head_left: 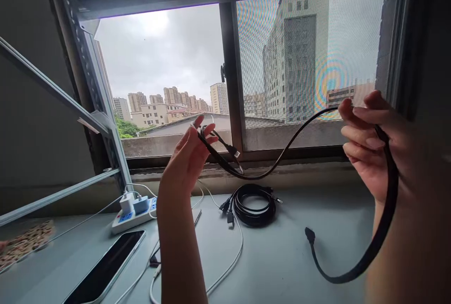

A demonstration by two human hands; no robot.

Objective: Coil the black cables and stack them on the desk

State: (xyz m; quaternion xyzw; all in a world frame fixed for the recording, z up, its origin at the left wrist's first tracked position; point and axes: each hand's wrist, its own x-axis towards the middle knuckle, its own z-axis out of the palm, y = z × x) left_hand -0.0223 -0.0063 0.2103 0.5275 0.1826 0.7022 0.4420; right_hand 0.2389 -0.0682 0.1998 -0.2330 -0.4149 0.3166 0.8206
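A black cable [282, 153] sags in the air between my two hands. My left hand [192, 153] is closed on one part of it, with a small loop and a plug [232, 150] hanging out past the fingers. Higher up at the right, my right hand [369, 139] grips another stretch between curled fingers. From there a thick black length runs down along the wrist and curves left, ending in a black connector [310, 235] over the table. Below the sagging part, a coil of black cable [255, 205] with several plug ends lies on the table.
A smartphone [105, 266] lies at the lower left, near a white power strip [136, 214] with chargers plugged in. White cables [225, 273] cross the grey table [275, 266]. Metal shelf posts [105, 97] stand left, and a window [158, 59] fills the back.
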